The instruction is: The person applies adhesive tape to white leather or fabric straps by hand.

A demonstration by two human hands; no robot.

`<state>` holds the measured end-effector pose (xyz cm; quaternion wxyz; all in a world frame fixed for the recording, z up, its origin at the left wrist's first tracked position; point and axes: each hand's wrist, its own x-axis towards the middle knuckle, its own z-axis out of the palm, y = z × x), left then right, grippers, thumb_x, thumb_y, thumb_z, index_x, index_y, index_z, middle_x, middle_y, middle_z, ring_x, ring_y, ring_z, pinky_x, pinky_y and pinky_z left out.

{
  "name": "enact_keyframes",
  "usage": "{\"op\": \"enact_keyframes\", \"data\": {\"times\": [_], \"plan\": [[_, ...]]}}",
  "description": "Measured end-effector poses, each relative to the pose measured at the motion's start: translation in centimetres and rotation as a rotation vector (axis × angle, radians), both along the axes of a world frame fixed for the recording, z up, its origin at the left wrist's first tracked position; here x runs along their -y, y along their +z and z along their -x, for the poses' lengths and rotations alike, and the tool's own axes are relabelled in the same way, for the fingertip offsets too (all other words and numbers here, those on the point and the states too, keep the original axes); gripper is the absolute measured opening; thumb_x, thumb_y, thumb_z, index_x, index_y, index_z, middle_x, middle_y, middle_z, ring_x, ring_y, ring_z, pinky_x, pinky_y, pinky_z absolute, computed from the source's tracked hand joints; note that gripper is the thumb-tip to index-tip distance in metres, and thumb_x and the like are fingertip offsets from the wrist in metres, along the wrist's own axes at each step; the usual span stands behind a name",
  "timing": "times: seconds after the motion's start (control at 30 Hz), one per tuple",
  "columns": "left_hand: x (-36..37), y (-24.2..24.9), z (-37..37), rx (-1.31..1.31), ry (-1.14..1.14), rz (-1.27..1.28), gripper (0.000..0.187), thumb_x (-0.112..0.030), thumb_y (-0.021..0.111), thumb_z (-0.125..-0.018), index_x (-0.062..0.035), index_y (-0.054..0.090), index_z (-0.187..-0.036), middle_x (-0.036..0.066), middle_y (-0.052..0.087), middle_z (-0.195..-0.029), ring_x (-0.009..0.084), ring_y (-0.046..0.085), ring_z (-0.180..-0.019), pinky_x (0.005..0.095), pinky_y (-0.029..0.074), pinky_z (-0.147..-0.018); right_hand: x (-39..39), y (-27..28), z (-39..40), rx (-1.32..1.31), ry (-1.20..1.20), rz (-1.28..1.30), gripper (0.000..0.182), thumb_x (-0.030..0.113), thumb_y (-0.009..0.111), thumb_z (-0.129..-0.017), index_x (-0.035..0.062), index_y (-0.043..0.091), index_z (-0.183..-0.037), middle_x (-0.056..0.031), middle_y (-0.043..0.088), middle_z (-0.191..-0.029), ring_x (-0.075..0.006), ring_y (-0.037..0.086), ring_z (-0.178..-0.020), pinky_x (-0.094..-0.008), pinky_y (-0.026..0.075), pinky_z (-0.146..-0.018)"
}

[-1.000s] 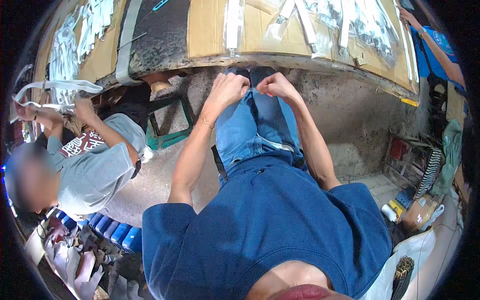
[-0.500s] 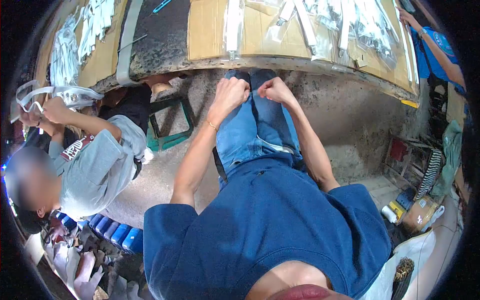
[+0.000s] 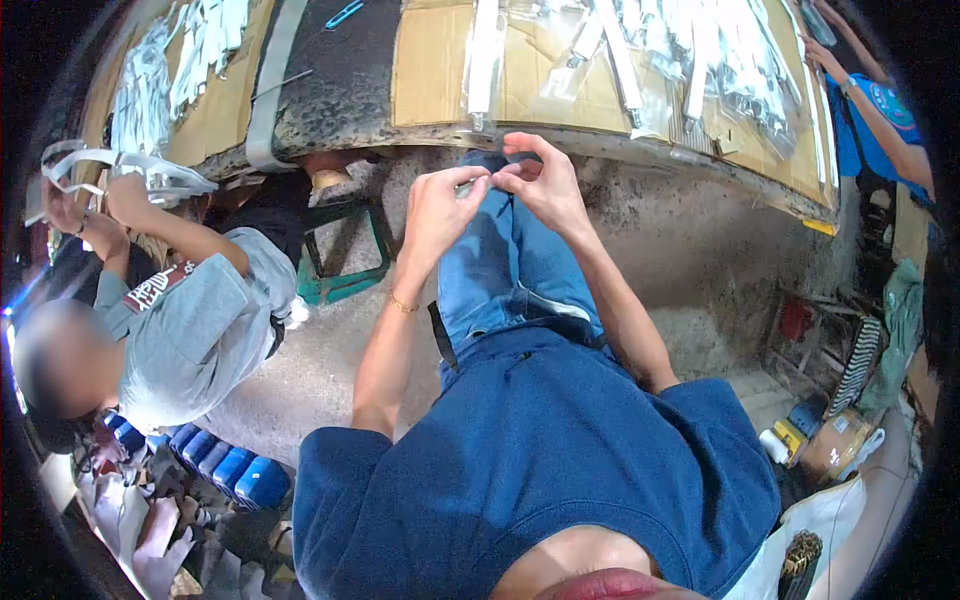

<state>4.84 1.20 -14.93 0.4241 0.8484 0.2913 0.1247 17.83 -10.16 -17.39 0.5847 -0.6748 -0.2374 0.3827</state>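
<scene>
Above the lap in blue jeans [image 3: 480, 265], my left hand [image 3: 440, 207] and my right hand [image 3: 545, 185] meet at the fingertips. Thumb and index finger of each are pinched together, and anything between them is too small to make out. The other fingers of my right hand are raised and curled. Just beyond the hands lies the edge of a worktable covered with cardboard [image 3: 430, 75]. A white strap in clear plastic [image 3: 482, 70] rests there, nearest to my hands.
More bagged white straps [image 3: 700, 60] lie at the table's right. At left a person in grey [image 3: 200, 310] holds white straps [image 3: 130, 165]. A person's arm [image 3: 875, 115] reaches in at far right. A green stool frame [image 3: 345, 285] and blue containers [image 3: 262, 482] stand on the floor.
My hands have come together at the fingertips, and my left hand has turned from a closed fist. The view has shifted slightly. The person at left still handles the straps.
</scene>
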Motion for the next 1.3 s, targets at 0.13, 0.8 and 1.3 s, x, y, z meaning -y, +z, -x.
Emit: {"op": "enact_keyframes", "data": {"times": [0.13, 0.8, 1.3], "plan": [[-1.0, 1.1, 0.4, 0.027, 0.05, -0.004, 0.025, -0.022, 0.064, -0.087, -0.004, 0.069, -0.104, 0.021, 0.069, -0.094, 0.0356, 0.068, -0.09, 0.0398, 0.053, -0.077, -2.3, 1.2, 0.3, 0.068, -0.05, -0.081, 0.044, -0.007, 0.069, -0.078, -0.0009, 0.057, -0.12, -0.0094, 0.061, -0.109, -0.0122, 0.066, -0.085, -0.0266, 0.056, -0.075], [-20.3, 1.6, -8.2, -0.463, -0.507, -0.907, 0.032, -0.019, 0.057, -0.086, -0.0214, 0.067, -0.116, 0.012, 0.063, -0.092, 0.032, 0.066, -0.077, 0.0445, 0.055, -0.069, -21.6, -1.0, -5.5, 1.164, -0.138, 0.222, 0.04, 0.007, 0.071, -0.071, -0.0035, 0.056, -0.107, -0.0191, 0.057, -0.11, -0.0371, 0.056, -0.105, -0.0456, 0.048, -0.088], [-18.3, 0.6, -6.6, -0.107, -0.237, -1.141, 0.04, -0.018, 0.067, -0.082, -0.013, 0.06, -0.121, 0.013, 0.057, -0.121, 0.0293, 0.052, -0.117, 0.0446, 0.039, -0.096, 5.9, -1.4, -3.8, 0.127, -0.349, -0.099, 0.013, 0.007, 0.063, -0.09, -0.0003, 0.069, -0.1, -0.0056, 0.067, -0.095, -0.0134, 0.064, -0.087, -0.026, 0.051, -0.079]]}}
